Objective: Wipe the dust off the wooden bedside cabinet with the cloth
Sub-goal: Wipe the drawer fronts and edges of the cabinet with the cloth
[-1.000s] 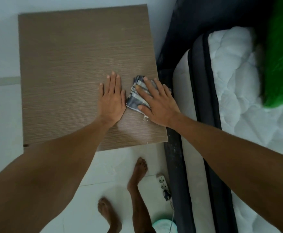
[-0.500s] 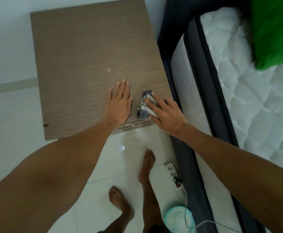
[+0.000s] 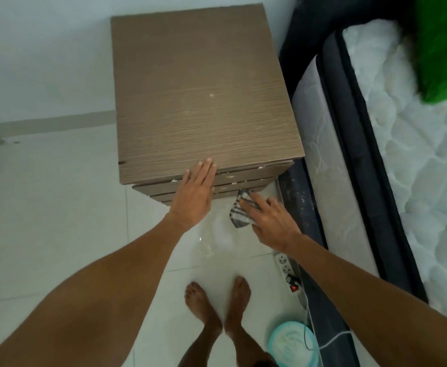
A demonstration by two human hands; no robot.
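The wooden bedside cabinet (image 3: 198, 83) stands against the white wall, its brown top bare with a few pale specks. My left hand (image 3: 196, 192) lies flat with fingers together over the top's front edge and the drawer fronts. My right hand (image 3: 267, 221) presses a folded grey-and-white striped cloth (image 3: 239, 214) against the lower right of the cabinet front, near the floor. White flecks cling to the drawer edges.
A bed with a white quilted mattress (image 3: 413, 160) and dark frame stands right of the cabinet, a green cushion (image 3: 445, 46) on it. A white power strip (image 3: 286, 266) with cable and a teal round lid (image 3: 292, 343) lie on the tiled floor beside my bare feet (image 3: 217, 305).
Both hands slid toward me off the cabinet top. The right hand carried the cloth over the front edge and down the drawer fronts; the left hand now rests on the front edge.
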